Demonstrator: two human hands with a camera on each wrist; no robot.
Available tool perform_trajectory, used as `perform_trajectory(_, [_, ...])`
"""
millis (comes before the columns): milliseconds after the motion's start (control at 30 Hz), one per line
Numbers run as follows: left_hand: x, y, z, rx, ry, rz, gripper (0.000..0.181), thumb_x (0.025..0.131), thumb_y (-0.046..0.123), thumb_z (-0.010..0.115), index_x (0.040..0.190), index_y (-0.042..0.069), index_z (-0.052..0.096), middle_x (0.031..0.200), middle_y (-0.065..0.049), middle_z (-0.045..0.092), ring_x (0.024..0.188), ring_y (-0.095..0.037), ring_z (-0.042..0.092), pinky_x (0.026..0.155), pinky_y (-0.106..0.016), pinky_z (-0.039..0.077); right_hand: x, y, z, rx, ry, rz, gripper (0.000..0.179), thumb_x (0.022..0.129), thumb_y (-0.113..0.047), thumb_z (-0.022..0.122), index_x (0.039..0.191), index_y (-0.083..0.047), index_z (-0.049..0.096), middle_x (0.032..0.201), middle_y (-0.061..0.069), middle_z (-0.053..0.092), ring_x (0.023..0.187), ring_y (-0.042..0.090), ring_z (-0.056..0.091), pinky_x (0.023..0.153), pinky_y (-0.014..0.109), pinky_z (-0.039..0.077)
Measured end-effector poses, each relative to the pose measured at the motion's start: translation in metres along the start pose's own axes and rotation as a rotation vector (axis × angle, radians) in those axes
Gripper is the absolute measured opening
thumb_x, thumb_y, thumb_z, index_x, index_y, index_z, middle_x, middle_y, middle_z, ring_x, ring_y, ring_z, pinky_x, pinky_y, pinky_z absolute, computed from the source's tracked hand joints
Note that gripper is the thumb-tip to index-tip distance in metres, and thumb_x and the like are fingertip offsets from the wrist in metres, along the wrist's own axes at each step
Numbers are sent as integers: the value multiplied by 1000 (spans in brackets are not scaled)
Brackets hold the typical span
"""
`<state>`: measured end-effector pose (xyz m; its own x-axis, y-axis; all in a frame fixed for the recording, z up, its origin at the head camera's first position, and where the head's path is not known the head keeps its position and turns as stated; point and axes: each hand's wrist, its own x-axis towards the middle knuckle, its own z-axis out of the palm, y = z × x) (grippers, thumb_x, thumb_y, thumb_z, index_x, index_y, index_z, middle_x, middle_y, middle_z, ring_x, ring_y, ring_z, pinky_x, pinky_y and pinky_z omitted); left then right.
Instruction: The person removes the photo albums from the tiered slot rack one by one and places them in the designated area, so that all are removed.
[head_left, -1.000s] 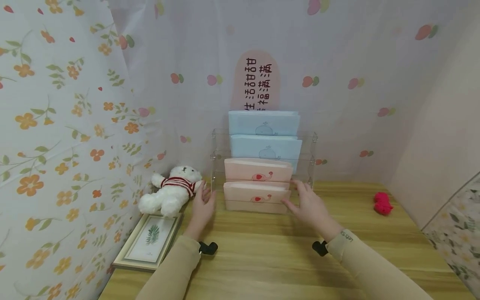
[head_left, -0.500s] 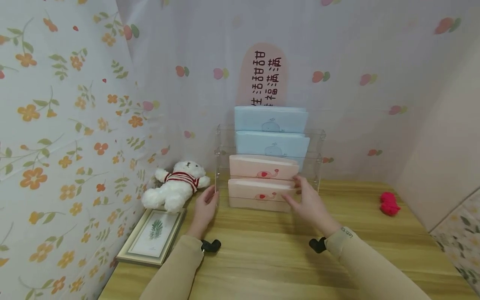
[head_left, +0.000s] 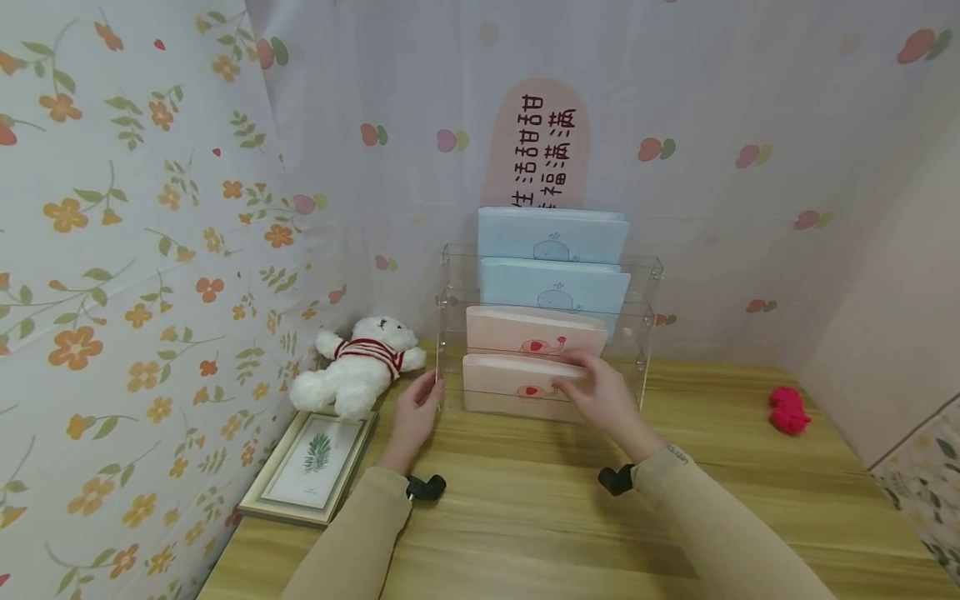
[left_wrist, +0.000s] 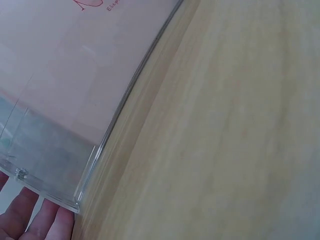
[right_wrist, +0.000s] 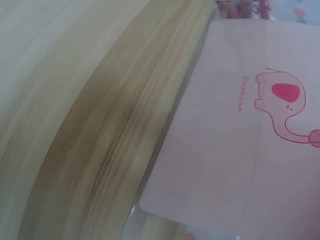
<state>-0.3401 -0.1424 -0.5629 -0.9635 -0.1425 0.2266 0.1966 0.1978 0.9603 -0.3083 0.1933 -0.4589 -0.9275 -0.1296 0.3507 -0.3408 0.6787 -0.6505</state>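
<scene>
A clear acrylic rack (head_left: 645, 333) stands against the back wall. In it, two pale blue whale-print notebooks (head_left: 552, 235) stand behind two pink elephant-print ones. My right hand (head_left: 603, 400) is at the front pink notebook (head_left: 498, 387), thumb before its face and fingers over the top edge, pinching it near the right. My left hand (head_left: 412, 417) rests at the rack's lower left side, fingers fairly straight along the outside. In the left wrist view those fingers (left_wrist: 47, 217) touch the rack's clear side panel (left_wrist: 50, 197). The right wrist view shows the elephant drawing (right_wrist: 285, 92); the right fingers are hidden there.
A white teddy bear (head_left: 352, 375) in a striped red sweater lies left of the rack. Below it is a picture frame (head_left: 311, 462) with a green leaf. A red object (head_left: 789, 410) lies at the right on the wooden table (head_left: 510, 525). Floral cloth (head_left: 172, 292) hangs at the left.
My right hand has moved left from the rack's right side onto the front pink notebook's top edge. The left hand stays at the rack's side. The head view has shifted slightly.
</scene>
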Motion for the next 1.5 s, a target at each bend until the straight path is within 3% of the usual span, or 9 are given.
perform_trajectory(267, [0, -2, 1, 3, 14, -11, 40, 111, 22, 69, 146, 2, 69, 142, -22, 74, 131, -38, 72, 114, -51, 57, 5, 1, 4, 82, -17, 80, 37, 99, -18, 85, 134, -9, 76, 145, 19, 71, 145, 45, 59, 125, 67, 41])
perform_trajectory(500, [2, -2, 0, 5, 11, -9, 42, 112, 25, 68, 148, 3, 68, 143, -22, 74, 132, -38, 71, 115, -53, 55, 7, 1, 8, 97, 14, 94, 32, 97, -13, 86, 127, -5, 79, 139, 22, 73, 138, 45, 63, 117, 65, 48])
perform_trajectory(767, [1, -1, 1, 21, 5, -11, 42, 112, 25, 68, 148, 3, 67, 144, -21, 73, 131, -38, 71, 114, -53, 56, 4, -5, 15, 99, 107, 143, 26, 95, -12, 88, 119, -7, 82, 122, 17, 72, 114, 36, 67, 97, 45, 52])
perform_trajectory(900, [0, -1, 2, 30, 5, -12, 42, 112, 24, 68, 148, 4, 68, 143, -20, 74, 130, -37, 72, 113, -52, 57, 2, -9, 18, 88, 156, 119, 24, 93, -10, 89, 116, -7, 83, 115, 16, 71, 102, 32, 64, 87, 36, 48])
perform_trajectory(1033, [0, -1, 3, 31, 6, -12, 42, 112, 25, 68, 148, 4, 68, 141, -20, 75, 129, -37, 72, 113, -52, 57, 1, -15, 18, 99, 199, 94, 24, 92, -9, 90, 115, -7, 84, 110, 15, 69, 100, 29, 62, 86, 33, 46])
perform_trajectory(1267, [-1, 0, 2, 29, 8, -11, 42, 111, 26, 69, 147, 4, 68, 140, -21, 75, 129, -38, 72, 112, -53, 57, -1, -35, 5, 147, 264, 66, 24, 90, -4, 90, 113, -4, 84, 107, 17, 65, 103, 30, 62, 89, 34, 51])
perform_trajectory(1500, [-2, 0, 2, 39, 7, -14, 42, 112, 25, 68, 147, 3, 68, 141, -21, 75, 129, -37, 72, 110, -48, 58, -15, -58, -9, 140, 279, 35, 19, 91, -8, 90, 110, -10, 86, 102, 13, 64, 97, 26, 61, 79, 27, 48])
